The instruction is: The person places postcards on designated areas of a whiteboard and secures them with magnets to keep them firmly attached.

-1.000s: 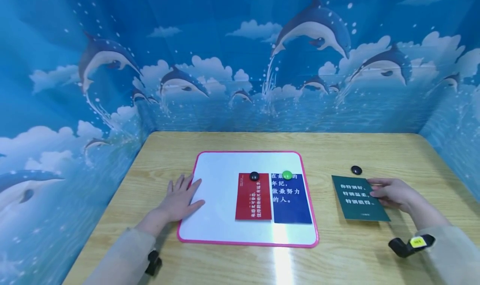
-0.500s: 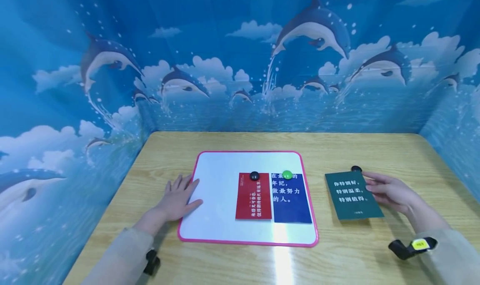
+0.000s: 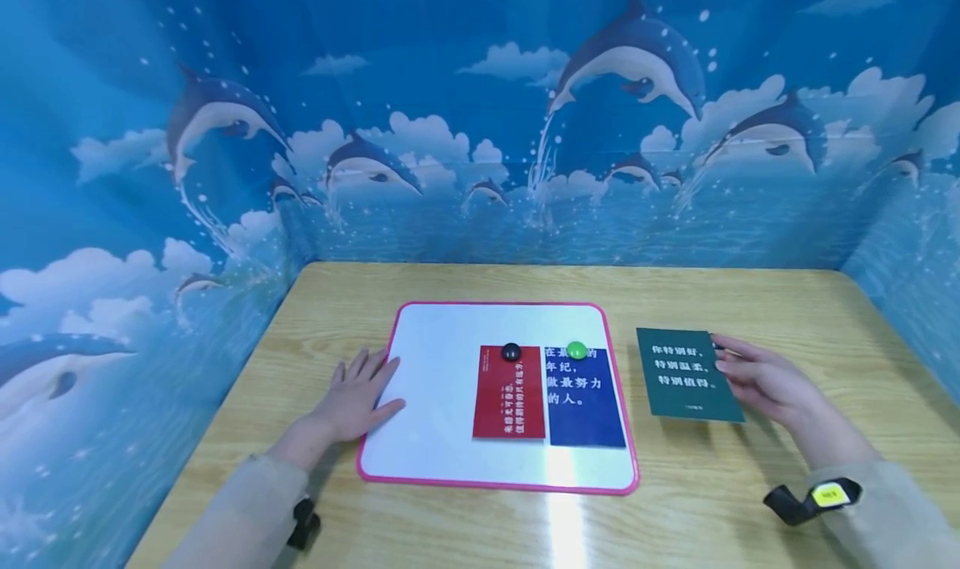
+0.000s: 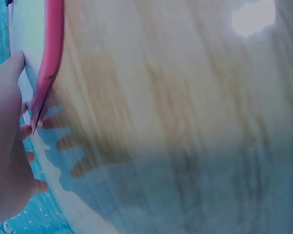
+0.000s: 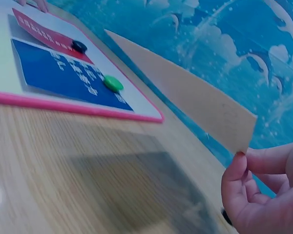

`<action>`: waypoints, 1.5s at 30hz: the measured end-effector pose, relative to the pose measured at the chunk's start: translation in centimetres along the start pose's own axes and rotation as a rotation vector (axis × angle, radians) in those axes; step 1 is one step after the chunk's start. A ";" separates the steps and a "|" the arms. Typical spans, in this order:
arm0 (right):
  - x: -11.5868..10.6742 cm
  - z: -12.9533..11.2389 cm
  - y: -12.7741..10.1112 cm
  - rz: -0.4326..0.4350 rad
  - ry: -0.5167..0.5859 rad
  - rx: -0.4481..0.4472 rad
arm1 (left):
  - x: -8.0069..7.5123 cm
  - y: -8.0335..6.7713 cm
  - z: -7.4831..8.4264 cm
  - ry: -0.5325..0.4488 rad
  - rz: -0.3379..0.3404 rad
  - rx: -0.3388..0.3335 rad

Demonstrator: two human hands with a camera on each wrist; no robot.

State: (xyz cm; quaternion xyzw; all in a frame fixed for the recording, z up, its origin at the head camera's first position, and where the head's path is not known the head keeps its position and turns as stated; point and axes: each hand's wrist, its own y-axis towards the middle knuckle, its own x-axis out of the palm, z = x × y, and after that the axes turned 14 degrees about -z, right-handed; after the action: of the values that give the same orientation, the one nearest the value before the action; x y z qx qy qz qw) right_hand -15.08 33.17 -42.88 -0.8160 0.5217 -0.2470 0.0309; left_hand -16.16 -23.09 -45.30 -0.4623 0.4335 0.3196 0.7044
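My right hand (image 3: 768, 386) pinches a dark green card (image 3: 686, 396) with white Chinese text by its right edge. The card hangs above the table right of the whiteboard (image 3: 427, 411); its plain brown back (image 5: 190, 95) shows in the right wrist view, thumb and finger at one corner. My left hand (image 3: 352, 398) rests with spread fingers on the whiteboard's left edge. On the board lie a red card (image 3: 510, 402) under a black round magnet (image 3: 511, 352) and a blue card (image 3: 587, 426) under a green round magnet (image 3: 576, 350).
Another black magnet (image 5: 226, 217) lies on the wooden table (image 3: 480, 527), mostly hidden behind my right hand. A pink frame (image 4: 52, 48) borders the board. Behind and beside the table hangs a blue dolphin-print curtain (image 3: 450, 219).
My right hand has moved left and slightly away from me, carrying the green card closer to the whiteboard. The loose black magnet has become mostly covered. My left hand stays on the board.
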 end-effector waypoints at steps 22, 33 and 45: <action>10.8 0.6 6.7 -0.014 -0.088 -0.002 | -0.1 -0.5 -0.6 -0.042 0.001 0.031; 16.0 2.5 10.8 0.043 -0.089 -0.010 | 0.0 -0.8 -0.6 -0.049 -0.010 0.022; 20.5 3.8 14.3 0.151 -0.110 0.020 | -0.2 -0.9 -0.3 -0.040 -0.010 0.020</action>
State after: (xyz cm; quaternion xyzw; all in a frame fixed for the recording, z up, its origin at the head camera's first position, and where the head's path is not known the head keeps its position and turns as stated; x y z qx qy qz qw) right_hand -18.54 8.17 -42.99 -0.7862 0.5769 -0.2041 0.0862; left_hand -15.59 -23.75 -44.85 -0.4509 0.4202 0.3212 0.7191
